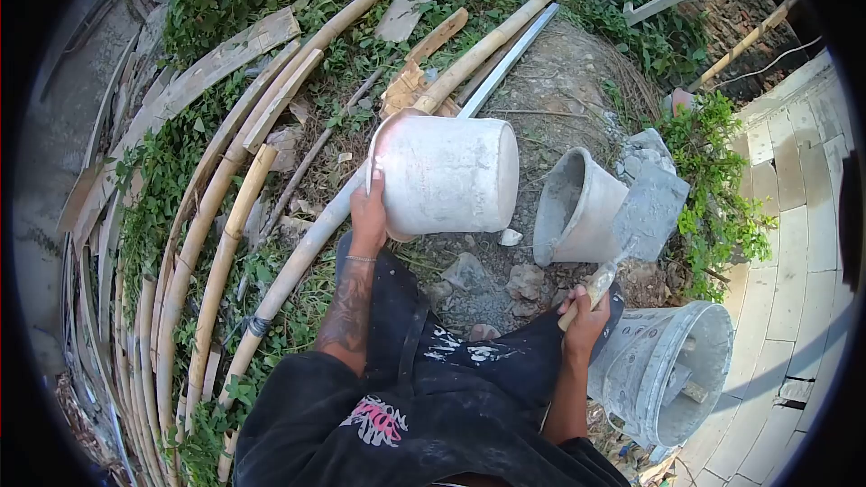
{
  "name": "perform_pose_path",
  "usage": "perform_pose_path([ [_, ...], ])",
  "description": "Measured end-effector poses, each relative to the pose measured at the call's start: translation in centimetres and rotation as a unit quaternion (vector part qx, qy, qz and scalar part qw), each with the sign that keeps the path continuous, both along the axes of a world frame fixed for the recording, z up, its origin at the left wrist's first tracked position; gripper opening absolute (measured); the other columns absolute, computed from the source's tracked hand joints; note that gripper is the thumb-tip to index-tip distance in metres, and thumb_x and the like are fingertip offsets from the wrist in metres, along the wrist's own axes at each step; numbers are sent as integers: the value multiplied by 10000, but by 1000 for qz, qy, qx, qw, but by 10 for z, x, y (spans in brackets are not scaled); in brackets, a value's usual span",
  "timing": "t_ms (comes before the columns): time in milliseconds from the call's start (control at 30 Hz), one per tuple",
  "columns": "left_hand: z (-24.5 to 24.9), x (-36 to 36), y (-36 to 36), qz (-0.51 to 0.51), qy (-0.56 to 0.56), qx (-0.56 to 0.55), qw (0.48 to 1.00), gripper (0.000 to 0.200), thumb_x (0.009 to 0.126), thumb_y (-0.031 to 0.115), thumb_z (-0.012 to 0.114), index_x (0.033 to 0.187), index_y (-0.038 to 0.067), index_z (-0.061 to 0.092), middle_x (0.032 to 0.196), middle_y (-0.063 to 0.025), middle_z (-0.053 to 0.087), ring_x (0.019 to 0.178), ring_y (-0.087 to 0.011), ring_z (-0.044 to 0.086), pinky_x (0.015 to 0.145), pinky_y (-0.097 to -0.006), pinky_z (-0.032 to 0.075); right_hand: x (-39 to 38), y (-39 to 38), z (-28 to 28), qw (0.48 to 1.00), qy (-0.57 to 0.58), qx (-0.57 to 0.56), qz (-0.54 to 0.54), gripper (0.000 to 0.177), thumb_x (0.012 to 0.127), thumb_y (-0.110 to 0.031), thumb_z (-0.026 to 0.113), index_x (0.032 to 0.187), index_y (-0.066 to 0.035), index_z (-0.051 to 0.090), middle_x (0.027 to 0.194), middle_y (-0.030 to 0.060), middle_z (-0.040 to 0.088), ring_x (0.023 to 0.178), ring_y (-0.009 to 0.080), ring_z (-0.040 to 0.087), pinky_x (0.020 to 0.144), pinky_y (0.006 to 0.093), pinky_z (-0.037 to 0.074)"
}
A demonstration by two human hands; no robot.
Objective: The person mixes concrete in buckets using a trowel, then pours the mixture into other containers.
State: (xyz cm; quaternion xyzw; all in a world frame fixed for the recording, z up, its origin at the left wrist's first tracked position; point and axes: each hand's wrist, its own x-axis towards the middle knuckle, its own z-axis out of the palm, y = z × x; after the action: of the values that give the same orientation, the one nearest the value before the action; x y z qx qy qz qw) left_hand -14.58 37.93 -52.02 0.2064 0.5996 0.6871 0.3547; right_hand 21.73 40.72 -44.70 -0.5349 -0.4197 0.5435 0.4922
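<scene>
White bucket in left hand

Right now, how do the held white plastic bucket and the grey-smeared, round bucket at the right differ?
The left hand grips the white bucket; no hand holds the grey-smeared bucket. The white bucket's inside is hidden; the grey-smeared bucket shows things inside. Both are stained.

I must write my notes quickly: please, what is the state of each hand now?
Left hand: closed on the rim of the white bucket.
Right hand: closed around the handle of the trowel.
</scene>
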Motion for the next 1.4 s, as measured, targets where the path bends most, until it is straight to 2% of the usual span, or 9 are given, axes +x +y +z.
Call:
perform_pose_path([
  [167,1,-22,-16,-9,-311,161,937,593,971,440,443,1380,16,374,1384,-149,452,1240,-266,468,1056,-413,363,-43,31,8,974,196,37,-108,137,925,-155,499,909,-57,404,683,54,473,491,164,500,469,308,450],
  [267,0,7,-7,-11,-339,107,935,604,971,464,415,1423,71,332,1429,-122,411,1274,-297,436,1065,-453,356,-73,12,20,933,68,-168,312,218,870,-109,560,1010,-22,417,641,55,502,448,174,513,439,312,443],
  [400,5,2,-24,-32,-328,132,935,612,971,462,420,1415,50,333,1416,-145,420,1264,-307,444,1059,-457,362,-71,19,8,974,-18,-106,201,206,843,-100,590,962,6,459,643,64,535,444,155,545,432,302,436],
  [633,4,19,-25,57,-156,87,982,587,931,382,566,1330,-24,424,1288,-130,541,1133,-282,555,968,-415,445,-3,78,-15,892,-441,97,-38,564,711,-367,777,990,56,532,903,259,632,864,418,617,749,453,474],
  [733,38,36,-13,19,104,1,994,350,905,297,614,1097,4,602,989,-111,671,839,-271,636,759,-361,497,-3,116,-29,855,-509,72,-72,725,633,-484,806,1013,74,541,953,270,637,900,433,616,772,462,481],
  [833,78,46,-2,-132,401,-193,886,183,835,201,650,909,35,630,790,-113,662,678,-314,618,627,-378,481,-16,138,-27,844,-535,-5,-47,809,595,-536,804,1047,84,547,966,272,644,912,429,624,790,470,487],
  [933,44,67,0,-161,608,-79,774,141,753,129,646,863,50,607,742,-145,616,706,-338,608,622,-408,479,-22,140,-28,836,-547,-44,-22,751,612,-501,789,1041,73,566,943,274,650,898,428,631,787,467,494],
  [1267,-64,93,-48,-336,549,-209,736,348,660,190,729,959,60,605,970,-143,603,937,-341,585,854,-454,436,-24,136,-47,849,-521,84,-14,466,689,-286,694,1007,37,588,852,293,643,816,465,619,755,498,481],
  [1400,-1,75,-38,-96,611,-51,784,537,636,262,795,1082,40,593,1185,-160,512,1148,-377,458,981,-459,371,8,159,-36,922,-357,149,-15,376,703,-200,685,968,47,583,831,200,648,746,321,631,719,401,480],
])
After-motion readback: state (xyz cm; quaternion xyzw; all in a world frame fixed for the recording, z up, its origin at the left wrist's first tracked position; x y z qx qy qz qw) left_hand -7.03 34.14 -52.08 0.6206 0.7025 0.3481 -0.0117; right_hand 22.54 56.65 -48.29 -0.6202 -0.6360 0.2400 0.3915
